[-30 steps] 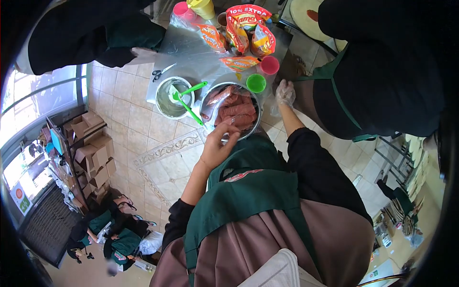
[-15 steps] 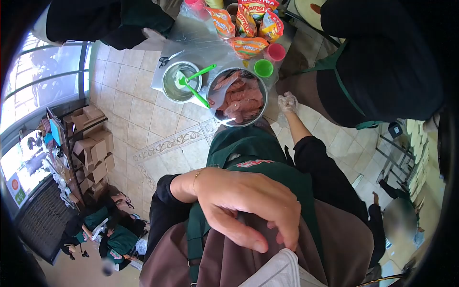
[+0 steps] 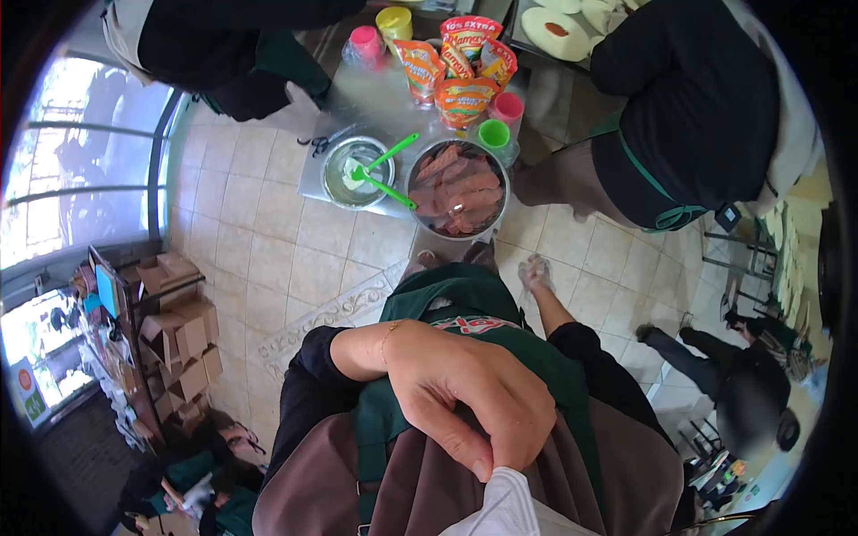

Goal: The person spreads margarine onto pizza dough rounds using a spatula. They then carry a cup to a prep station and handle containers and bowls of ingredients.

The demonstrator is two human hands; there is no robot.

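My left hand [image 3: 474,393], bare and with a thin bracelet at the wrist, is raised close below the camera. Its thumb and fingers pinch the edge of a light grey cloth [image 3: 509,500] at the bottom of view; what the cloth belongs to is cut off. In a clear plastic glove, my right hand [image 3: 535,272] hangs low at my side, holding nothing, its fingers loosely apart. Beyond it on the metal table is a round bowl of reddish meat strips [image 3: 458,189]. To the bowl's left sits a metal bowl [image 3: 332,170] with white cream and green spatulas [image 3: 384,188].
Sauce pouches [image 3: 465,100], a pink cup [image 3: 507,108] and a green cup [image 3: 493,135] stand on the metal table [image 3: 393,98]. Scissors [image 3: 315,143] lie at its left edge. Co-workers flank the table [image 3: 706,116]. Cardboard boxes [image 3: 183,335] fill a shelf at left.
My left hand has closed its fingers onto the grey cloth. My right hand has dropped slightly lower, away from the table. The table and bowls sit farther right in view.
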